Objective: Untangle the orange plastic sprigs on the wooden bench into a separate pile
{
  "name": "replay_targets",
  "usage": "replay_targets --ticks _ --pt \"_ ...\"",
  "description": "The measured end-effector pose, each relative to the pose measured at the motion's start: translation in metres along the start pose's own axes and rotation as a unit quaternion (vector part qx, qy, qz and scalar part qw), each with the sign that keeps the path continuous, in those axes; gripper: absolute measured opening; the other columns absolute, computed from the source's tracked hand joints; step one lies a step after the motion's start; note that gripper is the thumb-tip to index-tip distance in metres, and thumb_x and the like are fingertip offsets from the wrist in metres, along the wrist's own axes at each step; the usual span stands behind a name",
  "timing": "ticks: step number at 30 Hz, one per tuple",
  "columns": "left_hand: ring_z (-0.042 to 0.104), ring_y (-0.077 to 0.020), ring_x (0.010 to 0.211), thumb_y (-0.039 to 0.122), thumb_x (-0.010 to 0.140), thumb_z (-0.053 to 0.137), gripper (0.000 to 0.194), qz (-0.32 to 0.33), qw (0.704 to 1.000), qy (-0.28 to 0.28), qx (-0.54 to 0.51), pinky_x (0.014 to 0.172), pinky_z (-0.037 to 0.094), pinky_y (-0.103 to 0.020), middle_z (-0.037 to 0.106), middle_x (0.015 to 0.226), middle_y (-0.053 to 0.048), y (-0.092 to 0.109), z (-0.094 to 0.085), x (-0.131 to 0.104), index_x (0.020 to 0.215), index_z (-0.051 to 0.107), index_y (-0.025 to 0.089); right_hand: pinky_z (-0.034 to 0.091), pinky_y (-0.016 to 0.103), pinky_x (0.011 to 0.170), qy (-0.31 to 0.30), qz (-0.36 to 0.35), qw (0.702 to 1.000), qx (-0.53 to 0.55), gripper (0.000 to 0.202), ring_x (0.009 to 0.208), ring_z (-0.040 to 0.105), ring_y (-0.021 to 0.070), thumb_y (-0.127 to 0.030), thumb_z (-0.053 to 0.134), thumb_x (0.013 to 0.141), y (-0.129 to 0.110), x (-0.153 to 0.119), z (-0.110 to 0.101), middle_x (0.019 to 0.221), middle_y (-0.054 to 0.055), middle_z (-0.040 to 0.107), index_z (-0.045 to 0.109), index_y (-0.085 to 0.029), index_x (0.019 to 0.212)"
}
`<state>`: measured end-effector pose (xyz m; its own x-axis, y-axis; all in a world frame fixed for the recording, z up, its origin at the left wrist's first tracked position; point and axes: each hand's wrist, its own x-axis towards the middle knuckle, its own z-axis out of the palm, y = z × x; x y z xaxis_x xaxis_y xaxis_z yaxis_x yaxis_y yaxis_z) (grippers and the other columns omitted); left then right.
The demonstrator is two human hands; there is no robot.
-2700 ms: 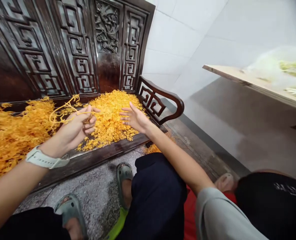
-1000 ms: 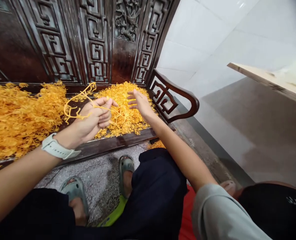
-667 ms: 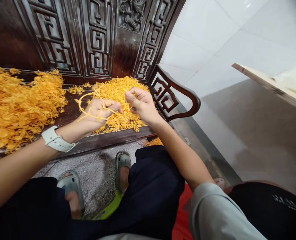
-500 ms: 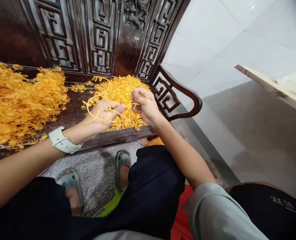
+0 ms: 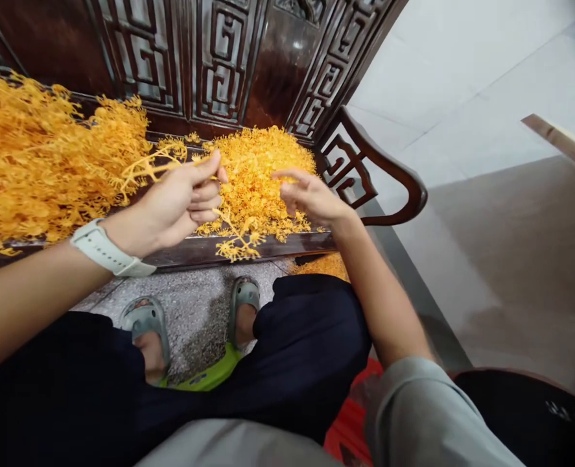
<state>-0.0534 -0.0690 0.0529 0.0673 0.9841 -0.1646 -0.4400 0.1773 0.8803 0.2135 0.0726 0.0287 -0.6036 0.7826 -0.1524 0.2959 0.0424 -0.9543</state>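
My left hand [image 5: 183, 194], wearing a pale watch, is closed with thumb and forefinger pinched on a yellow branched plastic stem [image 5: 146, 167]. The stem sticks out to the left past the back of the hand. Just below the curled fingers is a small yellow sprig [image 5: 238, 245], over the bench's front edge; whether the hand holds it I cannot tell. To the right, my right hand [image 5: 311, 194] has its forefinger stretched out and nothing visible in it. It is over the right side of a heap of small yellow plastic pieces [image 5: 260, 162].
A larger heap of yellow sprigs [image 5: 48, 168] covers the left of the dark wooden bench [image 5: 185, 251]. The bench has a carved back [image 5: 223, 78] and a curved armrest [image 5: 408, 194]. More yellow pieces [image 5: 323, 264] lie below it. A wooden board edge [image 5: 559, 139] juts in at right.
My hands have moved apart; the right no longer pinches the yellow strand. The left has turned, its stem now pointing left. A sprig now shows below the left hand. The view has shifted.
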Motion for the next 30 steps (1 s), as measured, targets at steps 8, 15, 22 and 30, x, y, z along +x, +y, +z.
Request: replay_targets --ticks 8,15,22,30 --pt "0.020 -0.0068 0.037 0.038 0.112 0.054 0.039 -0.003 0.989 -0.007 -0.148 0.039 0.019 -0.021 0.024 0.047 0.008 0.011 0.003 0.006 0.078 0.056 0.020 0.059 0.044 0.099 0.221 -0.040 0.974 -0.029 0.089 0.126 0.066 0.0301 -0.091 0.032 0.097 0.028 0.024 -0.014 0.154 0.017 0.059 0.057 -0.027 0.153" --pt "0.024 -0.0070 0.036 0.039 0.111 0.057 0.038 0.000 0.988 -0.002 -0.154 0.040 0.023 -0.022 0.027 0.046 0.008 0.001 -0.005 0.020 0.078 0.055 0.021 0.050 0.027 0.067 -0.043 -0.212 0.976 -0.013 0.063 0.076 0.059 0.0138 -0.081 0.059 0.097 -0.027 -0.008 0.073 0.093 0.003 0.066 0.070 -0.020 0.111" --pt "0.016 -0.0055 0.038 0.035 0.109 0.063 0.034 -0.022 0.995 -0.056 -0.083 0.039 0.019 -0.019 0.025 0.048 0.011 -0.006 0.005 0.009 0.079 0.057 0.019 0.039 0.023 0.060 0.119 -0.209 0.970 0.035 0.056 0.068 0.044 0.0102 -0.072 0.065 0.098 -0.017 0.004 0.079 0.075 -0.003 0.045 0.050 -0.022 0.079" --pt "0.016 -0.0054 0.042 0.020 0.105 0.059 0.029 0.007 0.998 -0.029 -0.060 0.038 0.020 -0.017 0.025 0.053 0.010 -0.010 0.023 -0.019 0.076 0.054 0.019 0.024 0.022 0.047 0.248 -0.100 0.949 0.167 0.045 0.053 0.029 0.0078 -0.053 0.057 0.110 0.001 0.035 0.033 0.066 -0.006 0.038 0.042 -0.023 0.080"
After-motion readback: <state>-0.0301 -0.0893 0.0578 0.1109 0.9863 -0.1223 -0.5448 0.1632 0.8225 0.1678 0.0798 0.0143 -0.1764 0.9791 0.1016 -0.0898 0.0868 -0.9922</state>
